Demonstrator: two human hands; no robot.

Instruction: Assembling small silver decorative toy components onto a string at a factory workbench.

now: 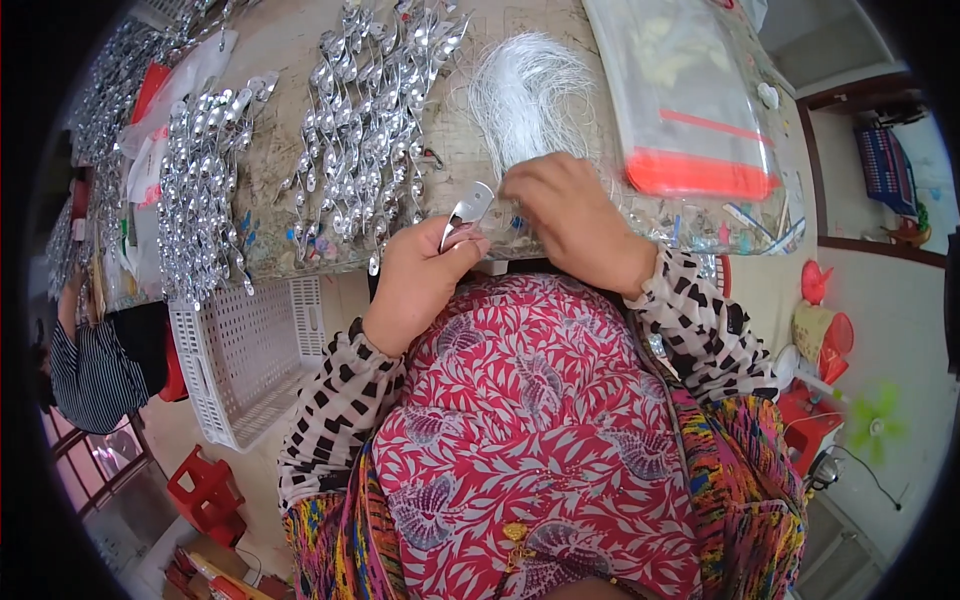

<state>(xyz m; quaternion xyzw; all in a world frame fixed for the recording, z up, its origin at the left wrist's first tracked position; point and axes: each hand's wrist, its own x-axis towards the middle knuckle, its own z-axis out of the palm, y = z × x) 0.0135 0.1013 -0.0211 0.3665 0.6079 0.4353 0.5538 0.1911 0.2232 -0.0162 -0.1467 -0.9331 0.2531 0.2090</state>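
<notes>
My left hand (pixel 418 275) is closed on a shiny silver curved metal piece (pixel 472 203) with a small hole near its upper end, pinched between thumb and fingers at the table's near edge. Just right of it is my right hand (pixel 568 213), its fingers bent down and drawn together, slightly blurred. What those fingertips hold, if anything, cannot be made out. Beyond my right hand lies a loose bundle of white string (pixel 530 90), whose near end the hand partly covers. Several strands of similar linked silver pieces (pixel 370 120) are spread to the left.
More silver strands (pixel 205 185) hang over the table's near edge at left. Clear plastic bags with a red-orange band (pixel 700 172) lie at right. Below the table stand a white crate (pixel 225 385) and a red stool (pixel 205 492). Another person's striped sleeve (pixel 95 375) shows far left.
</notes>
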